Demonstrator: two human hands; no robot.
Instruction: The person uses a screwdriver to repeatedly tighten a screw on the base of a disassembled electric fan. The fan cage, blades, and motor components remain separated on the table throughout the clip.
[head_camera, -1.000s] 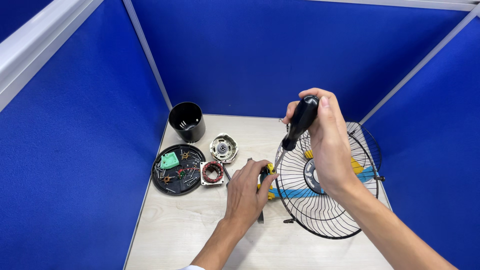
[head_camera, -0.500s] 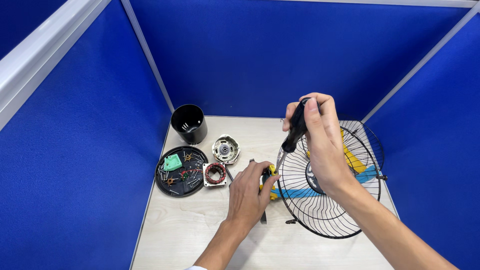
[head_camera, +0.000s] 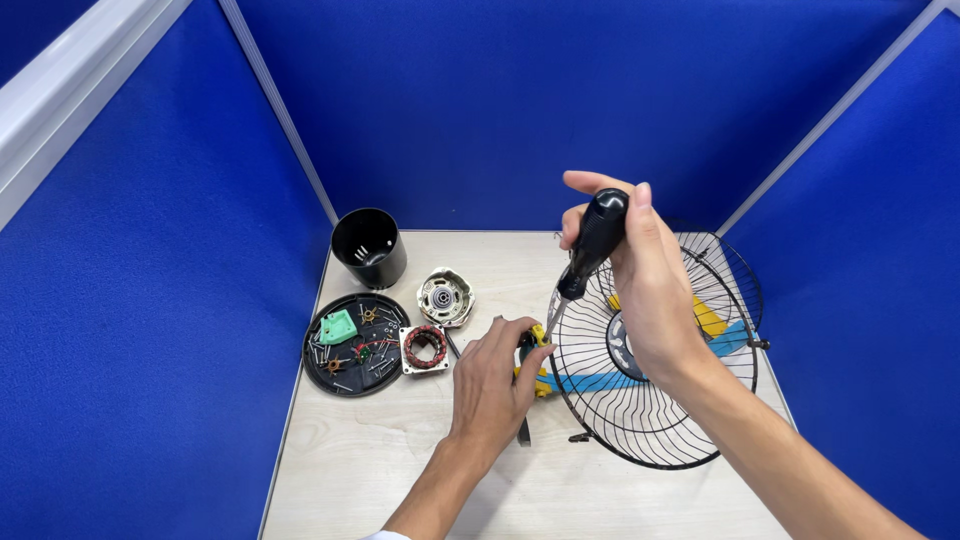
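My right hand (head_camera: 640, 280) grips the black handle of a screwdriver (head_camera: 592, 243), held upright and slightly tilted, its tip pointing down to the left rim of a black wire fan guard (head_camera: 650, 400). The guard lies on the light wooden table with blue and yellow parts beneath it. My left hand (head_camera: 492, 380) rests on the table beside the guard's rim, fingers closed on a small yellow and green part (head_camera: 537, 340) right under the screwdriver's tip. What that part is cannot be made out.
A black cup-shaped housing (head_camera: 368, 247) stands at the back left. A round black tray (head_camera: 352, 342) holds screws, a green piece and small parts. A copper-wound stator (head_camera: 424, 347) and a silver motor cover (head_camera: 445, 297) lie next to it. Blue partition walls enclose the table.
My right hand with the screwdriver has shifted slightly and the tip has come down to the guard's rim by my left fingers. My left hand stays in place.
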